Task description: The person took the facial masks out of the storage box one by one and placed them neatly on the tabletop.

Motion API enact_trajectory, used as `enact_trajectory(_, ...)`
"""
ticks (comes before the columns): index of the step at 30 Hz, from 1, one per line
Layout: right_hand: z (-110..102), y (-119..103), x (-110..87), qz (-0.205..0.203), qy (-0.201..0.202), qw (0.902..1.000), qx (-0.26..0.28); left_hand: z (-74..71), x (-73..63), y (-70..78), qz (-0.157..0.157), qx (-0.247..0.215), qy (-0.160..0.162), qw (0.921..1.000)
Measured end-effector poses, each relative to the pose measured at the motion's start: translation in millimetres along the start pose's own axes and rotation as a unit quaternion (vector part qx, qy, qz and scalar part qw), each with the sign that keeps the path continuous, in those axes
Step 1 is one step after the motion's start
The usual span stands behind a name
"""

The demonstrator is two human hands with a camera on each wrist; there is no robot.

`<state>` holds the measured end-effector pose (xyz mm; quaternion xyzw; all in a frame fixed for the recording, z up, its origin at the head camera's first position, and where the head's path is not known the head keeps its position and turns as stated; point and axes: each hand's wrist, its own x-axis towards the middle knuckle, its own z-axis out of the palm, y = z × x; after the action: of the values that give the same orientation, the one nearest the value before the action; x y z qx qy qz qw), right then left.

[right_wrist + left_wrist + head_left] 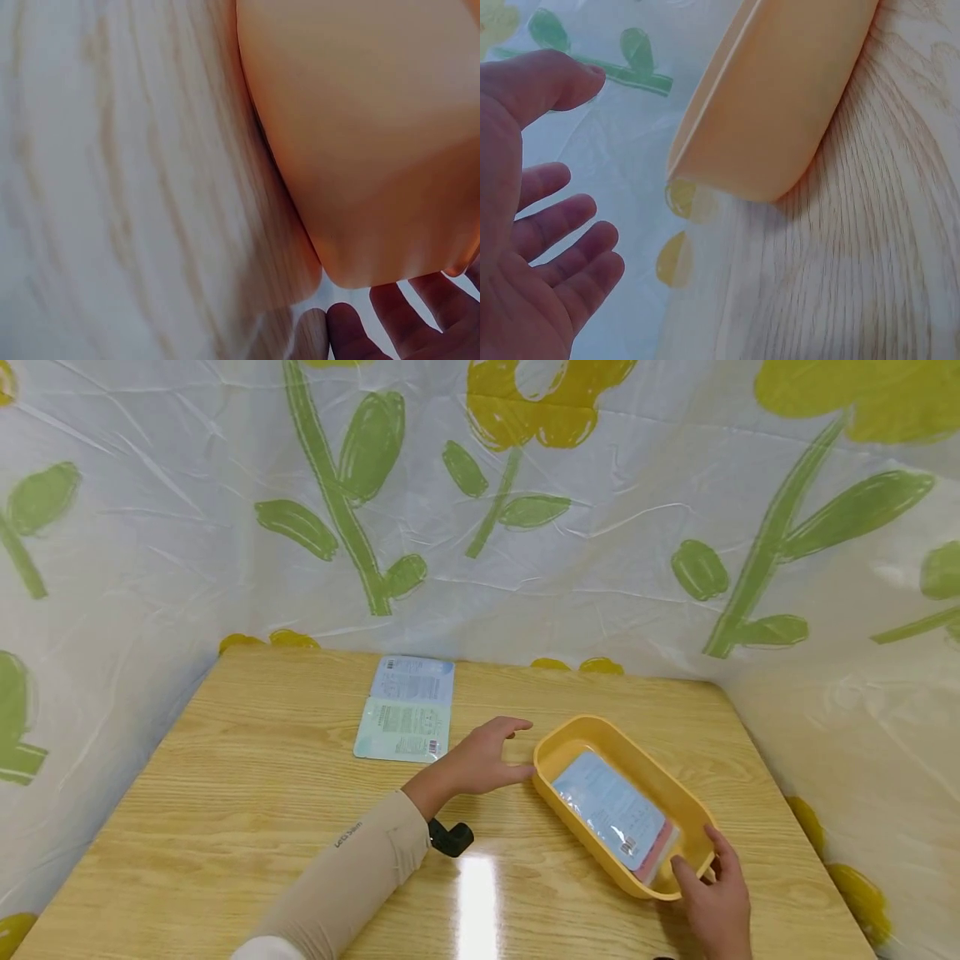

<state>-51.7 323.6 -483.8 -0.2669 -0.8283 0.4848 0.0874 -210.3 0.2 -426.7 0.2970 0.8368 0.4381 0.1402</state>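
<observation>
A yellow plastic basin (551,747) with rounded corners stands on the table. Inside it, a light-blue flat packet (607,806) lies over a pink packet (660,852), which is mostly covered. My right hand (716,897) grips the basin's near right corner, thumb over the rim. In the right wrist view, its fingers (397,319) show by the basin's outer wall. My left hand (483,760) is beside the far left end, thumb and fingers spread apart and holding nothing. The left wrist view shows a gap between this hand and the basin wall (780,97).
A blue packet (412,677) and a pale-green packet (405,727) lie at the back of the wooden table (247,768), left of centre. A white sheet (600,560) printed with flowers hangs behind the table and along its sides.
</observation>
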Motion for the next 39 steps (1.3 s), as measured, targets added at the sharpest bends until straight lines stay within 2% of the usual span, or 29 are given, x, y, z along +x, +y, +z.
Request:
enact_trajectory(8,4,-1,0.7,0.000,-0.003,1.0000,0.004,8.4,7.6,5.4,0.011,0.012,-0.005,0.9999)
enact_trajectory(17,-1,-1,0.4,0.011,0.000,0.9999,-0.001,29.1,23.7,14.9,0.030,0.013,-0.024,0.9992)
enact_trajectory(20,-2,-1,1.2,0.012,-0.002,0.9999,-0.003,35.4,28.3,18.6,0.027,0.014,-0.034,0.9990)
enact_trajectory(29,-1,2,2.5,0.009,-0.005,0.9999,-0.005,55.2,42.7,28.6,0.009,0.071,-0.056,0.9958)
enact_trajectory(34,0,2,1.0,0.006,0.002,1.0000,-0.005,62.5,50.8,30.7,0.014,0.131,-0.066,0.9891)
enact_trajectory(39,0,1,1.3,0.008,0.009,0.9999,-0.003,68.1,57.2,33.2,0.009,0.169,-0.071,0.9831)
